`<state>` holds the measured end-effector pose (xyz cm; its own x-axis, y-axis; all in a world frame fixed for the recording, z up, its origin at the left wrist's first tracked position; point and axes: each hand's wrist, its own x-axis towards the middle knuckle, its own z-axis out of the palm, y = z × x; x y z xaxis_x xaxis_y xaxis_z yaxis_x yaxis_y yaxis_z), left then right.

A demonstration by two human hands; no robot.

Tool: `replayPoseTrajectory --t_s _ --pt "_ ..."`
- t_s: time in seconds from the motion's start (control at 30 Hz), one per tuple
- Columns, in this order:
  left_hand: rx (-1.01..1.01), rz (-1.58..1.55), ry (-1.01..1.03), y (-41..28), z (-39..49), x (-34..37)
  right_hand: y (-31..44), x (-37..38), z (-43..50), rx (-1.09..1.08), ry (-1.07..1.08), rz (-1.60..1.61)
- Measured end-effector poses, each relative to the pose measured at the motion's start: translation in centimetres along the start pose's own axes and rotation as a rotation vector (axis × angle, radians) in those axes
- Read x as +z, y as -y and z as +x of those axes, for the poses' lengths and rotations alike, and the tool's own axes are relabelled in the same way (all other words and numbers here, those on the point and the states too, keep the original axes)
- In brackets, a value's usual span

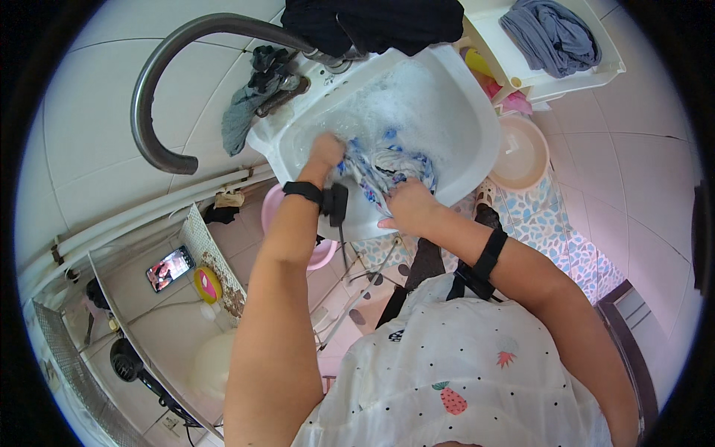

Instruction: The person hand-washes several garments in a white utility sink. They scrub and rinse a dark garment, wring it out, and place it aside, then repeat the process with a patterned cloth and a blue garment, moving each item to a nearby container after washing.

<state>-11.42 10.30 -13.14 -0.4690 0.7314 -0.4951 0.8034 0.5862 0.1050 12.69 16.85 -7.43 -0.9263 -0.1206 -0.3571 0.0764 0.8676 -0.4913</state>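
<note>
A white washbasin (475, 117) holds soapy water with foam (405, 95). In it lies a wet, bunched white cloth with a blue floral pattern (366, 167). My left hand (327, 151) is closed on the cloth's left end, near the basin's left side. My right hand (410, 207) grips the cloth's lower part by the near rim, fingers curled into the folds. Part of the cloth is hidden by my hands and the foam.
A curved metal faucet (148, 89) arches at the left. Dark fabric (380, 22) lies behind the basin, a grey-green cloth (240, 114) at its left corner. Grey cloth (553, 39) sits on a white shelf (597, 81). Basins, one beige (519, 153), one pink (321, 257), stand lower.
</note>
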Motion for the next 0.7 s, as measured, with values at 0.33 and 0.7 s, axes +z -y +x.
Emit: replayPoseTrajectory --t_s 0.33,0.7 --pt "0.135 -0.026 0.019 -5.3 -10.8 -1.5 -0.4 -0.4 0.4 -0.007 0.071 -0.006" --pt "0.132 -1.075 -0.245 -9.0 -17.5 -7.5 2.7 -6.4 0.9 -0.052 -0.196 1.820"
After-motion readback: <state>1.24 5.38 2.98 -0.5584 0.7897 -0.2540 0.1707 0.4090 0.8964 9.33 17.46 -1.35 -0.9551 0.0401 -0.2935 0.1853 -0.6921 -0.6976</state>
